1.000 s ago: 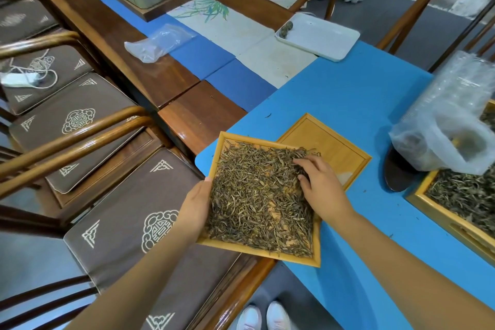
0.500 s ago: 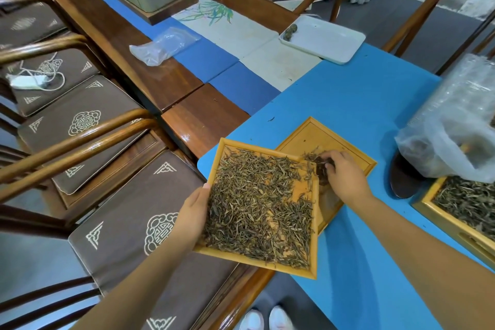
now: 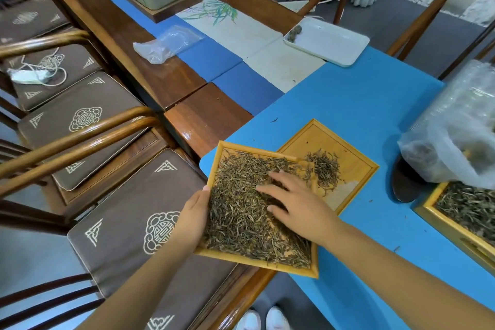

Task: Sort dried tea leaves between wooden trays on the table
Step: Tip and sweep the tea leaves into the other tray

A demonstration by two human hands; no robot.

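While your left hand (image 3: 194,218) grips the nine-o'clock edge of the square wooden tray heaped with dried tea leaves (image 3: 241,225), your right hand (image 3: 290,202) lies on the leaves, fingers spread and only slightly bent, apparently gathering. Beyond, at one o'clock, the second pale wooden tray (image 3: 351,169) holds only a small pile of sorted leaves (image 3: 325,170). Judgement: sorting barely begun; most leaves remain.
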